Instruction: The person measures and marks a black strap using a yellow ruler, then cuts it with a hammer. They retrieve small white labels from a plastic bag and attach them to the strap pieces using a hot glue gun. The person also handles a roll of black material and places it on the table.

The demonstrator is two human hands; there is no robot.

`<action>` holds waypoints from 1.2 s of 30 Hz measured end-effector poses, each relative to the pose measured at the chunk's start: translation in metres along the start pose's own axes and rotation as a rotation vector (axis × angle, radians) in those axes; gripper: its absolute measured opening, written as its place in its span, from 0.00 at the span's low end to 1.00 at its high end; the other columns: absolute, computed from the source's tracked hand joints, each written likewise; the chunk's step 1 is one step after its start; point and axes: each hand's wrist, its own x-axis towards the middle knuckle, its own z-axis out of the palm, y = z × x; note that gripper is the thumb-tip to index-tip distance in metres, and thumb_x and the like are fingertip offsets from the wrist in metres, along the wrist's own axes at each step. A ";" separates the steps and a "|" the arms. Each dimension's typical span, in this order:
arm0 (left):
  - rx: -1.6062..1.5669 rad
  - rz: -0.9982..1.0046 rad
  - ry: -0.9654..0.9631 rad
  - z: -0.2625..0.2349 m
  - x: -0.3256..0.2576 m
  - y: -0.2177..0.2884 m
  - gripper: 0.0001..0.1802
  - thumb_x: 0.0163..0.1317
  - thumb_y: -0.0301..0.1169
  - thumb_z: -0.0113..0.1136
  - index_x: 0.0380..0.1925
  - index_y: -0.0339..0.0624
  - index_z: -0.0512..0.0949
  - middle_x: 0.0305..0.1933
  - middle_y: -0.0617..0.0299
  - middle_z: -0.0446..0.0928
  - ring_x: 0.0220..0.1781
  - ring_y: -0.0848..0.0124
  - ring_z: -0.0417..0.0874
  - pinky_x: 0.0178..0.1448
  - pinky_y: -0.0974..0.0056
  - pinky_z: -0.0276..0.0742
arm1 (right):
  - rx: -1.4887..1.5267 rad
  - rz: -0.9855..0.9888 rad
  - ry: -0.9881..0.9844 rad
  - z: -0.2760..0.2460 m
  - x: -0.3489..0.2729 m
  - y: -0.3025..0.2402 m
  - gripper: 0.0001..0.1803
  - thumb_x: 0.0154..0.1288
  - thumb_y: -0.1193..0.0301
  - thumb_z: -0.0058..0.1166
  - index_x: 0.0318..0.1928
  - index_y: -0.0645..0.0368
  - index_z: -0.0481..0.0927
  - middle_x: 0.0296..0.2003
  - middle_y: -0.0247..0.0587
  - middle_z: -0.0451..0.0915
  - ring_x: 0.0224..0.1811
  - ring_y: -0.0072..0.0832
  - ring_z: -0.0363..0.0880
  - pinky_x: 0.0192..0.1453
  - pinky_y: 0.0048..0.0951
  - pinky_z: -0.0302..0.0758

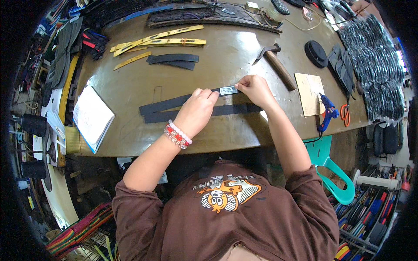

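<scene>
Two black webbing straps lie side by side on the brown table in front of me. My left hand (pixel 198 108) is closed over the upper strap (pixel 167 103), its fingertips just left of a small white printed label (pixel 228 90). At the label's other end my right hand (pixel 257 91) pinches with thumb and forefinger, at the label's edge and the strap under it. The label lies flat along the strap. Nearer to me rests the lower strap (pixel 230 109), partly hidden by my left hand and reaching to below my right wrist.
Yellow measuring sticks (pixel 174 42) and short black strap pieces (pixel 174 59) lie beyond. A hammer (pixel 279 69), cardboard (pixel 308 93), blue glue gun (pixel 326 113), orange-handled scissors (pixel 345 114) and black webbing roll (pixel 315 54) are at right. An open notebook (pixel 93 117) sits left.
</scene>
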 end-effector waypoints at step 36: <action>0.237 -0.008 -0.148 -0.002 0.004 0.015 0.27 0.51 0.26 0.54 0.56 0.38 0.70 0.38 0.61 0.70 0.43 0.66 0.73 0.41 0.68 0.78 | -0.301 -0.527 0.428 -0.070 0.180 -0.019 0.11 0.59 0.74 0.52 0.41 0.58 0.82 0.35 0.50 0.80 0.43 0.43 0.78 0.49 0.38 0.74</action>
